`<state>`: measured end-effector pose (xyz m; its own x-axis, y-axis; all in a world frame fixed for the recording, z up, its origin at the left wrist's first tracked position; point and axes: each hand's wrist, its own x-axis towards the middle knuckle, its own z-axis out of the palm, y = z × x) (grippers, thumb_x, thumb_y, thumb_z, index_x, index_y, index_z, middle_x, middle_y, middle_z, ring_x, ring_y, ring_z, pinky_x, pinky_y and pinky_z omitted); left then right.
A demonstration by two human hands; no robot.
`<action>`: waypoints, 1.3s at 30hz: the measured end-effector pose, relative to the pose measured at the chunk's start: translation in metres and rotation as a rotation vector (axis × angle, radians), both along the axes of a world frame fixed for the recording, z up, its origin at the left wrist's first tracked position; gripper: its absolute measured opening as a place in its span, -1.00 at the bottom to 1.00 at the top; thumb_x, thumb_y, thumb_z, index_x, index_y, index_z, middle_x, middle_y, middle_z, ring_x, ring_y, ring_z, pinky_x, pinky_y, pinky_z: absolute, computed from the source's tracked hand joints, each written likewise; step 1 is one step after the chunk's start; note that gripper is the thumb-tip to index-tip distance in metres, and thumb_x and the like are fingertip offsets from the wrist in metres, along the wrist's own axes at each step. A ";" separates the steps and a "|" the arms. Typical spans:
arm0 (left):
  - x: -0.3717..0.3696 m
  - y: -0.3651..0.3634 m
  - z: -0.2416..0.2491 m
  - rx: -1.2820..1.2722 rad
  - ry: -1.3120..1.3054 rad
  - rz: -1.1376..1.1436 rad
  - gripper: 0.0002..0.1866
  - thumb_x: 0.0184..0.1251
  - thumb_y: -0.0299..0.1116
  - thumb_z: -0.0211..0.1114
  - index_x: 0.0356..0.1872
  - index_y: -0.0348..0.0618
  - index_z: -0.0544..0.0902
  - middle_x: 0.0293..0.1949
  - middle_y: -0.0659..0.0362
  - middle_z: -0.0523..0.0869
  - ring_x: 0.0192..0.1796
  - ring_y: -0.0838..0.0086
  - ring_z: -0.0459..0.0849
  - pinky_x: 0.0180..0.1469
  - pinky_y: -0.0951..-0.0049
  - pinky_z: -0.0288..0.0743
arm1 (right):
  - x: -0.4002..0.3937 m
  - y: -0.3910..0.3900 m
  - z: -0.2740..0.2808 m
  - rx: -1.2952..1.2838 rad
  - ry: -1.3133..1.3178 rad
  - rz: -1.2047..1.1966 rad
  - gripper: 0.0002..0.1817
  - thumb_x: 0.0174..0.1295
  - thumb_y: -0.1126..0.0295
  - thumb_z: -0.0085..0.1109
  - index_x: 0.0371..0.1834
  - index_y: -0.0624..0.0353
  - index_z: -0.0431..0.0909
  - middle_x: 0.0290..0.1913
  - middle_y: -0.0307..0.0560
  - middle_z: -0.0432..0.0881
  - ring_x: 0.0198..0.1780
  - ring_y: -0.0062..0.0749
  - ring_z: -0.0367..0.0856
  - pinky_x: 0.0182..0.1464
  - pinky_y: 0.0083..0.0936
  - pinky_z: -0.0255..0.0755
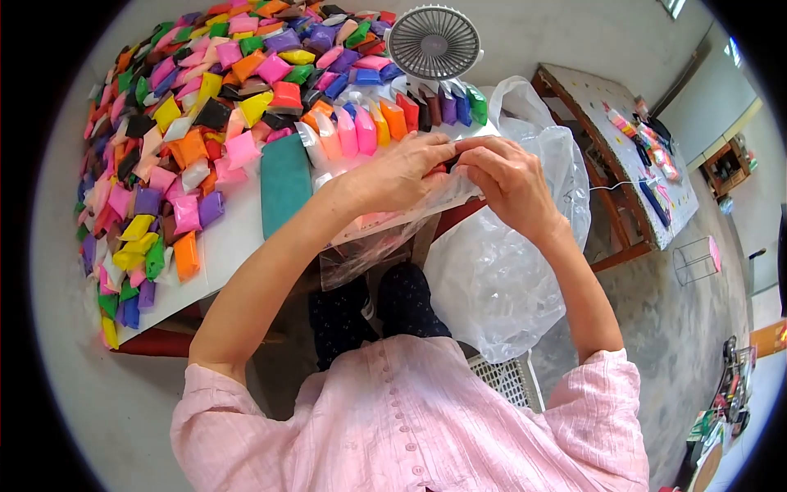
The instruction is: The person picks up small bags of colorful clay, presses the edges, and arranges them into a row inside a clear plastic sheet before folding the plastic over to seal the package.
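My left hand (403,170) and my right hand (510,176) meet over the table's front edge, fingers curled in and nearly touching. Both grip a transparent plastic bag (373,252), whose loose end hangs below the edge. Something dark and red shows between the hands, mostly hidden by the fingers. Pink colour shows through the plastic under my left wrist. Just beyond the hands stands a row of small packets (364,131) in pink, yellow, orange, red, brown, purple, blue and green. Left of the row lies a teal, flat-sided object (285,184).
A large heap of coloured packets (188,148) covers the table's left and back. A round fan (434,43) stands behind the row. Beside my right forearm hangs a big transparent bag (500,271). Another table (602,107) with assorted things is at right; a white crate (504,379) sits below.
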<state>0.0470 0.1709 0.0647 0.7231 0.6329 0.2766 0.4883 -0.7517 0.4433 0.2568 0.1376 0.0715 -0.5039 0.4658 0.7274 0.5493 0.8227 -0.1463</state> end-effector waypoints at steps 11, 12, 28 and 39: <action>-0.007 -0.005 0.012 -0.059 -0.200 0.041 -0.76 0.44 -0.32 0.23 -0.05 -0.31 0.60 -0.07 0.04 0.65 -0.03 0.34 0.63 0.08 0.36 0.51 | 0.005 0.001 -0.001 -0.131 0.009 -0.006 -0.88 0.29 0.39 0.26 -0.27 0.21 0.59 -0.28 -0.04 0.65 -0.28 -0.02 0.63 -0.22 -0.22 0.51; -0.009 -0.004 0.014 0.065 -0.139 0.062 -0.75 0.46 -0.29 0.22 -0.09 -0.31 0.62 -0.11 0.05 0.65 -0.05 0.36 0.62 0.05 0.36 0.51 | 0.004 0.001 -0.001 -0.126 0.024 -0.005 -0.88 0.29 0.39 0.25 -0.28 0.22 0.58 -0.29 -0.03 0.65 -0.28 -0.01 0.63 -0.23 -0.21 0.51; -0.016 -0.036 0.054 -0.064 0.100 0.200 -0.62 0.37 -0.15 0.29 -0.24 -0.39 0.68 -0.44 0.13 0.63 -0.32 0.49 0.62 -0.22 0.39 0.49 | -0.005 0.010 0.022 -0.242 -0.083 -0.162 -0.71 0.23 0.26 0.27 -0.53 0.25 0.60 -0.56 0.09 0.59 -0.39 0.11 0.60 -0.29 -0.08 0.46; -0.020 -0.010 0.034 -0.592 -0.300 0.333 -0.78 0.20 -0.40 0.28 -0.55 -0.37 0.65 -0.63 0.21 0.58 -0.53 0.59 0.53 -0.43 0.42 0.42 | -0.009 0.028 0.051 -0.595 -0.266 -0.252 -0.75 0.12 0.21 0.35 -0.47 0.20 0.70 -0.52 0.02 0.66 -0.39 -0.11 0.66 -0.25 -0.26 0.51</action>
